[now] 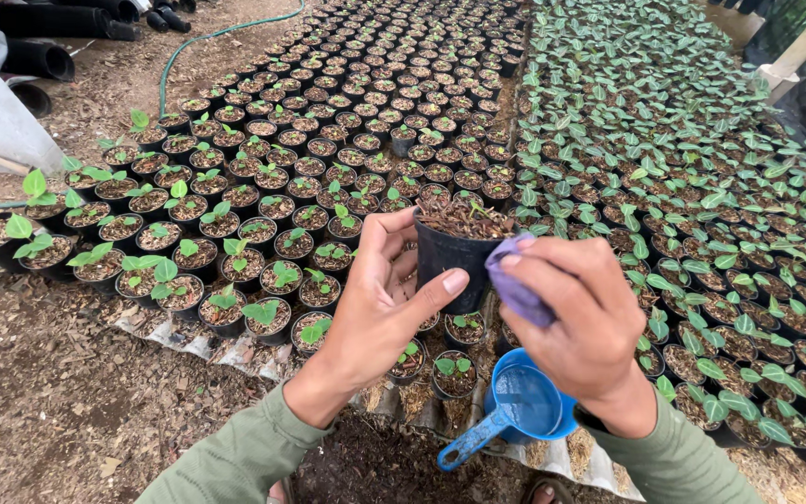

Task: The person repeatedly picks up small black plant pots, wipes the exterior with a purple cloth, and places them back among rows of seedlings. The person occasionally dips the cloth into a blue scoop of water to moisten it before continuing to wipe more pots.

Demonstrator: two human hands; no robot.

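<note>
Head view. Left hand (380,303) sits at centre frame, fingers wrapped on a small black pot (451,257), thumb pressed across its front wall, remaining fingers behind its left side. The pot is lifted clear of the ground, roughly upright, filled with brown bark mulch; whether a small seedling stands in it cannot be made out.

Right hand (576,322) is just right of the pot, fingers bunched and clamped on a purple cloth (513,285). The cloth is pressed against the right wall of the pot near its rim.

Below the right hand, lower centre of frame, a blue scoop (515,411) with a handle pointing lower left rests on the ground; it holds a pale liquid. Both forearms wear green sleeves (235,462).

Upper and left parts of frame: rows of potted seedlings (235,233) in black pots, standing close together, green leaves sparse. Right half of frame: a denser bed of leafy plants (701,187), foliage touching. A green hose (188,47) curves across the upper left over mulch-covered ground. Black pipes (44,51) lie at the top left corner.
</note>
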